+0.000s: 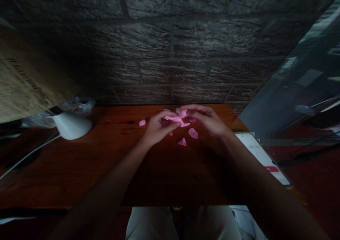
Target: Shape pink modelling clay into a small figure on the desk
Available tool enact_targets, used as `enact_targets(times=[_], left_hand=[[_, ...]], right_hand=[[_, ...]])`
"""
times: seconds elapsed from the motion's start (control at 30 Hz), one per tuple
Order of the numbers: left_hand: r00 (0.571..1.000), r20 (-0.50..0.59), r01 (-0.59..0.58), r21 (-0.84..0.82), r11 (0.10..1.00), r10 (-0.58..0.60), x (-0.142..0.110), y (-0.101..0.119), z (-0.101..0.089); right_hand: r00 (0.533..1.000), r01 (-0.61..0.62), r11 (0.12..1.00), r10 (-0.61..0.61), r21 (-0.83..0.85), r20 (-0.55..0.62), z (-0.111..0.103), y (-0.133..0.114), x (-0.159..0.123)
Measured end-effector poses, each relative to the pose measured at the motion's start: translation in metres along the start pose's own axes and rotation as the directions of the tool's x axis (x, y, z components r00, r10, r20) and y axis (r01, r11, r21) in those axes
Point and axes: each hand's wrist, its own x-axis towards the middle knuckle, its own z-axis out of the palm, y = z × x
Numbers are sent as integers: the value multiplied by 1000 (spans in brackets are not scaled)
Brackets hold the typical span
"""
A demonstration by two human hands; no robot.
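Near the back of the wooden table, my left hand [159,126] pinches a pink figure-like piece [175,119] between thumb and fingers. My right hand [208,118] is closed at the fingertips on a smaller pink piece [183,113], held close to the first one; whether the two touch I cannot tell. Below them lie a rounded flat pink piece [193,133] and a pink triangular piece [182,142]. Another pink piece [142,122] rests left of my left hand. A brighter magenta piece [192,120] shows under my right hand, partly covered.
The wooden table [106,162] meets a dark brick wall [170,55] at the back. A white lamp base [73,126] with a cable and a printed paper shade [29,70] stands left. A phone [261,158] with a lit screen lies at the right edge, by my right forearm.
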Motion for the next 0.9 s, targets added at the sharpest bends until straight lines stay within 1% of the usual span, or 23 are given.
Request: enact_targets(times=[0.1, 0.33, 0.43, 0.53, 0.77, 0.9], left_hand=[[1000, -2, -19, 21, 1000, 19, 0, -1, 1], [997, -37, -67, 54, 996, 69, -1, -4, 1], [995, -41, -84, 59, 995, 87, -1, -3, 2], [997, -43, -60, 74, 995, 64, -1, -1, 2], [996, -64, -61, 92, 994, 67, -1, 0, 3], [995, -56, -81, 79, 994, 85, 0, 1, 3]], right_hand=[[999, 38, 999, -37, -18, 29, 1, 0, 0], [995, 77, 993, -72, -90, 63, 3, -3, -2], [992, 89, 993, -82, -72, 99, 4, -4, -3], [987, 97, 995, -91, -38, 136, 5, -3, -4], [993, 56, 998, -54, -8, 109, 5, -1, -3], [993, 62, 998, -62, -3, 101, 5, -2, -3]])
